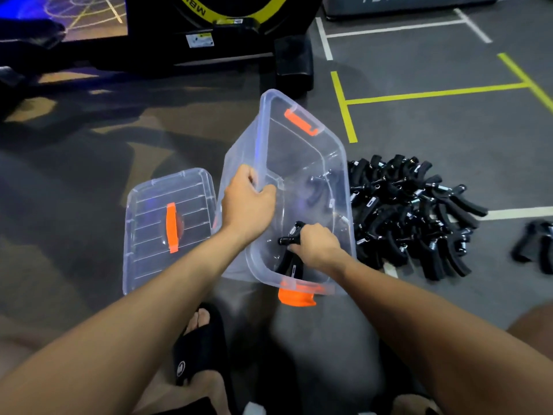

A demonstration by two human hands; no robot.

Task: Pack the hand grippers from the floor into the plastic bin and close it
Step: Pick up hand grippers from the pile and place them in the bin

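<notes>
Faintly, "MBH" lettering (196, 7), yellow-ringed machine (227, 40)

A black exercise machine (167, 52) with a yellow ring stands at the top, its black foot (294, 59) planted on the grey floor (434, 121). Yellow lines (431, 92) and white lines (398, 26) cross it. A black sandal (199, 345) sits below.
</notes>
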